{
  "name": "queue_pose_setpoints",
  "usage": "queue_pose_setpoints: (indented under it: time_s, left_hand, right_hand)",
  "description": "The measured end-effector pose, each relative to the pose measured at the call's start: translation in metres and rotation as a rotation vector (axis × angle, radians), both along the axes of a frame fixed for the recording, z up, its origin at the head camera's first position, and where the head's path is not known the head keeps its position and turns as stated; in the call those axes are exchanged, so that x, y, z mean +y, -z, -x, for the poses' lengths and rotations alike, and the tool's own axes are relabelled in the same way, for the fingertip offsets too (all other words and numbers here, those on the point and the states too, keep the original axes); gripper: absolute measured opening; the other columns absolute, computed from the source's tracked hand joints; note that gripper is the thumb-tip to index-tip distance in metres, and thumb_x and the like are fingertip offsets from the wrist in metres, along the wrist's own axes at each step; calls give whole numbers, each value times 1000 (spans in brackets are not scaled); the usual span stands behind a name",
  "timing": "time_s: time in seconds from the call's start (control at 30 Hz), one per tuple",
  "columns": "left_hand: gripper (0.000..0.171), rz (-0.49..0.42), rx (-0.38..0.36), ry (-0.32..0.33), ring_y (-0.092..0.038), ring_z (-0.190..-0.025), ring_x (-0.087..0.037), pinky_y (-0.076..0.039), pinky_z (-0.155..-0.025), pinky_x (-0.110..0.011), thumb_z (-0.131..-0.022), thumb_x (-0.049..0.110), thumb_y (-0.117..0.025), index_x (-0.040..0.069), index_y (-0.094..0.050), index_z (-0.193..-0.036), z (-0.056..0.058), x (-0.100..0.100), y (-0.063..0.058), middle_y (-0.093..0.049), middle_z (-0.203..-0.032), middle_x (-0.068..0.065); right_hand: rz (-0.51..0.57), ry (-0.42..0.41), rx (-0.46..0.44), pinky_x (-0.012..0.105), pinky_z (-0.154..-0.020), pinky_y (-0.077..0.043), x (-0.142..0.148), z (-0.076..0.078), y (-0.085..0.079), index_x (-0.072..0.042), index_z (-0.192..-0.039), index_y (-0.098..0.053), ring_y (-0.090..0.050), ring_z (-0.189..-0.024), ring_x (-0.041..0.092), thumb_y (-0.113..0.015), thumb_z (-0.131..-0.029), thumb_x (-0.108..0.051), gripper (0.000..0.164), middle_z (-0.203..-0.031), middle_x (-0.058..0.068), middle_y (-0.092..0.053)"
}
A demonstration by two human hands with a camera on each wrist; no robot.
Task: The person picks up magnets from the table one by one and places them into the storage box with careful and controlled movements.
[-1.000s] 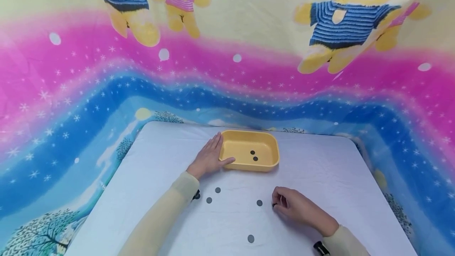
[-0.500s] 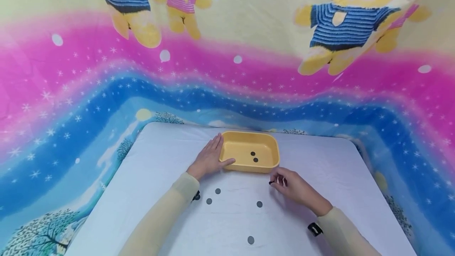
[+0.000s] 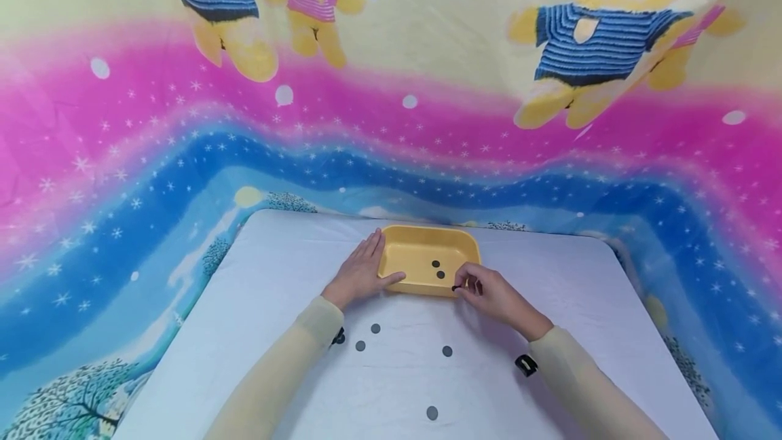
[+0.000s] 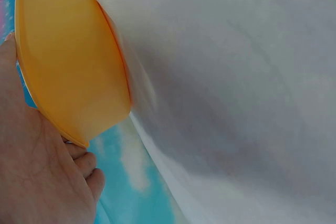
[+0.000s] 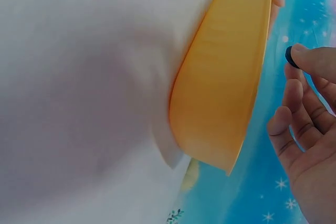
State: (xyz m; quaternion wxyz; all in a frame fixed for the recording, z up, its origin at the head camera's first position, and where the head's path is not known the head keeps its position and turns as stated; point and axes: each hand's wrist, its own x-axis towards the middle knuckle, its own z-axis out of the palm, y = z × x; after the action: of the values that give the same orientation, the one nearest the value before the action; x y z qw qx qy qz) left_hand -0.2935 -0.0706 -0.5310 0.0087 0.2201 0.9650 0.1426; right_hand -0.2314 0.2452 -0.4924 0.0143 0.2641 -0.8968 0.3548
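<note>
A yellow rectangular container [image 3: 397, 289] stands near the far edge of the table, with two dark discs [image 3: 436, 264] lying on its floor. My left hand [image 3: 357, 273] rests against its left side, fingers straight along the wall and thumb at the front rim. Between thumb and fingertip, my right hand [image 3: 495, 294] pinches a small black disc [image 5: 292, 57], which is edge-on in the right wrist view. In the head view that hand overlaps the container's front right corner. The left wrist view shows the left palm beside the container's wall [image 4: 73, 61].
Several more dark discs lie on the white table [image 3: 519, 399]: one disc [image 3: 432, 413] is near the front, another disc [image 3: 448, 352] at mid-table, and a disc [image 3: 375, 328] farther left. A patterned cloth [image 3: 391, 134] hangs behind and around the table.
My right hand has moved up and left from the table to the container's front right rim, carrying the black disc. My left hand and the container have stayed in place.
</note>
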Motion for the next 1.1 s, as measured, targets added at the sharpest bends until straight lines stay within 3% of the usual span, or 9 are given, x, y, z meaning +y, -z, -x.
queue_pose_setpoints:
  time_s: [0.47,0.77,1.1]
  left_hand:
    - [112,6,-13,4,-3,-155,-27,-7,-126,-40,-88,84,-33,3,-2,-160,-1,1,-2,2,-168,-12]
    - [111,14,-9,-3,-2,-155,-26,-7,-126,-40,-89,83,-34,4,-3,-161,0,1,0,3,-169,-11]
    - [113,17,-14,-8,-2,-155,-25,-8,-126,-39,-87,85,-31,5,-2,-161,0,1,0,4,-169,-10]
  right_hand:
    - [10,26,-75,28,-65,-52,-10,37,2,-17,-100,-63,-59,-80,16,-73,-93,-16,12,-91,-8,-63]
    - [20,39,-128,29,-62,-53,-16,57,14,-18,-98,-62,-60,-79,17,-72,-93,-13,12,-90,-4,-63]
    - [24,49,-187,32,-58,-54,-25,69,26,-8,-102,-62,-60,-80,20,-71,-94,-11,13,-92,1,-62]
